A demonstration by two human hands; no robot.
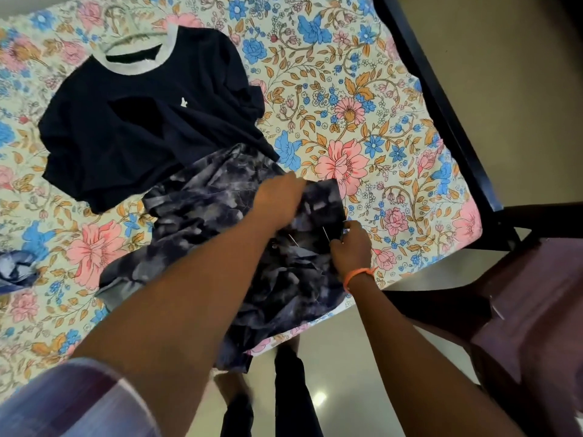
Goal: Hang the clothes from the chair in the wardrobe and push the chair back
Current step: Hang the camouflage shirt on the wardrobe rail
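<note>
At frame centre, the left hand [277,197] lies on the mottled grey shirt [220,216] on the bed [362,121] — its fingers hidden. The right hand [350,247] pinches the shirt's edge — fingers curled. The chair [520,294] stands lower right.

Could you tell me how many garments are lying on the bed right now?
3 in view: a navy T-shirt on a hanger at upper left, a tie-dye shirt under both hands at the bed's near edge, and a crumpled blue piece cut off by the left frame edge. More could lie out of view.

Navy white-collared tee [135,121] flat on hanger, crumpled tie-dye garment [214,209] overlapping, perhaps shirt.
</note>
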